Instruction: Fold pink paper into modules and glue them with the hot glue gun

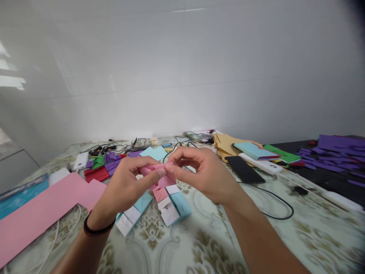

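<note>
The left hand and right hand shared a pinching grip on the pink paper (folded, it seemed, though partly hidden) above the table. Two blue-and-white pieces lay just beneath the hands.

Flat black rectangular phone-like device lies on pale-green patterned tablecloth; elongated white plastic device just right of it; tan paper-like sheets, stacked, behind it; thin black cable looped in front; narrow purple strips scattered farther right; glossy pale-grey wall beyond.
</note>
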Tool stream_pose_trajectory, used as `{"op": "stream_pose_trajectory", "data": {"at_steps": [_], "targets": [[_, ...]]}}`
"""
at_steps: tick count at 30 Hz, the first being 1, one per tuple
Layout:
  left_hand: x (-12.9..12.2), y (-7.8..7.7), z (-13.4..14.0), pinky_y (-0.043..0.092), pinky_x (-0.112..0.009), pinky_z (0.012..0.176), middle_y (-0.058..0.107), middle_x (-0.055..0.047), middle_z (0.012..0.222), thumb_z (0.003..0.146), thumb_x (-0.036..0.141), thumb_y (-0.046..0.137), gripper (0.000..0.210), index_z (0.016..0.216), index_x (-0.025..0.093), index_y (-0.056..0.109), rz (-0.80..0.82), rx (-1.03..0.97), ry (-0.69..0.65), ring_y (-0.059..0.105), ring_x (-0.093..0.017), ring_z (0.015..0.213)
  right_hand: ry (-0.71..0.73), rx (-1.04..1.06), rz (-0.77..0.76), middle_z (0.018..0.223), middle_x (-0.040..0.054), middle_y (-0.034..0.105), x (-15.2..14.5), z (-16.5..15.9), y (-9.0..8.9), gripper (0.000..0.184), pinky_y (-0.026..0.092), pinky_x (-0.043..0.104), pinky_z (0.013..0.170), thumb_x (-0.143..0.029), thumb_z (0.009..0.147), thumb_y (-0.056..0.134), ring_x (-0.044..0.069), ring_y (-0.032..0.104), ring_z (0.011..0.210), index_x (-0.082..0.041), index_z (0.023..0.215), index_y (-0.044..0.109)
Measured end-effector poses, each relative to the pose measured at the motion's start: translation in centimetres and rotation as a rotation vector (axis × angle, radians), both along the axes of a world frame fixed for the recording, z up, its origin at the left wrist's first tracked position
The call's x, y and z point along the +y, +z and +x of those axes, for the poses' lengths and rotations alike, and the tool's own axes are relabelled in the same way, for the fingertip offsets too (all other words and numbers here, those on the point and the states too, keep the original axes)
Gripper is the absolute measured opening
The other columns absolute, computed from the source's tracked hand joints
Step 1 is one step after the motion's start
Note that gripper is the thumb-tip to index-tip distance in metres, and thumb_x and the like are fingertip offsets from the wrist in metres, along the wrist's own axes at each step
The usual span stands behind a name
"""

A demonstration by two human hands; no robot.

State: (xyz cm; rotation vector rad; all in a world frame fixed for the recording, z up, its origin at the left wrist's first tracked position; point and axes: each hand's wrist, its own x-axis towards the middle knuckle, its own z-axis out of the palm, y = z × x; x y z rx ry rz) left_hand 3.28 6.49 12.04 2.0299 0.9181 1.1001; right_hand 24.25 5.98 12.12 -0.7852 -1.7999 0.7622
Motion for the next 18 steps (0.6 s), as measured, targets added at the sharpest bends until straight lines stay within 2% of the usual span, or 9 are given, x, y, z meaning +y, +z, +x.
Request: {"op": "stream_pose_trajectory", "data": {"at_steps": [4,7,12,15,18], "targets": [[-0.07,0.3,0.04,0.049,-0.022,0.067,0.078,0.0,0.084,0.097,0.033,0.07,0.016,0.093,0.023,0.082,0.035,-0.049,-0.043,0.065,-0.014,0.075,-0.003,0.039,0.003,0.076,0.0001,0.072,0.22,-0.02,0.01,0.012,0.053,0.026,0.066,-0.026,0.091,0.073,0.013,0.064,0.071,-0.019,0.08,0.072],[-0.12,0.3,0.12,0.047,-0.022,0.063,0.076,0.0,0.081,0.097,0.033,0.07,0.017,0.089,0.022,0.081,0.035,-0.082,-0.01,0.064,-0.014,0.073,-0.006,0.06,-0.004,0.078,-0.0001,0.072,0.35,-0.02,-0.08,0.011,0.053,0.026,0.067,-0.026,0.091,0.072,0.013,0.064,0.071,-0.019,0.082,0.071],[0.0,-0.02,-0.02,0.043,-0.022,0.056,0.073,0.0,0.074,0.094,0.024,0.071,0.017,0.079,0.021,0.079,0.031,-0.08,0.031,0.06,-0.012,0.064,0.029,-0.094,-0.06,0.08,0.0007,0.073,0.14,-0.08,-0.22,0.009,0.051,0.028,0.069,-0.021,0.089,0.069,0.015,0.064,0.074,-0.02,0.081,0.073],[0.17,-0.05,0.04,0.046,-0.023,0.057,0.073,0.0,0.082,0.088,0.02,0.077,0.004,0.09,0.022,0.078,0.033,-0.137,0.068,0.062,-0.013,0.067,0.017,-0.116,-0.06,0.077,-0.0001,0.07,0.05,-0.25,-0.28,0.009,0.047,0.028,0.066,-0.02,0.087,0.069,0.015,0.061,0.072,-0.021,0.078,0.072],[0.34,-0.04,0.18,0.046,-0.022,0.059,0.072,0.001,0.086,0.085,0.023,0.083,0.023,0.106,0.025,0.075,0.002,-0.189,0.058,0.062,-0.013,0.07,-0.024,-0.069,-0.066,0.074,-0.0011,0.065,0.12,-0.38,-0.27,0.012,0.044,0.027,0.062,-0.025,0.087,0.072,0.014,0.056,0.069,-0.02,0.077,0.069]]}}
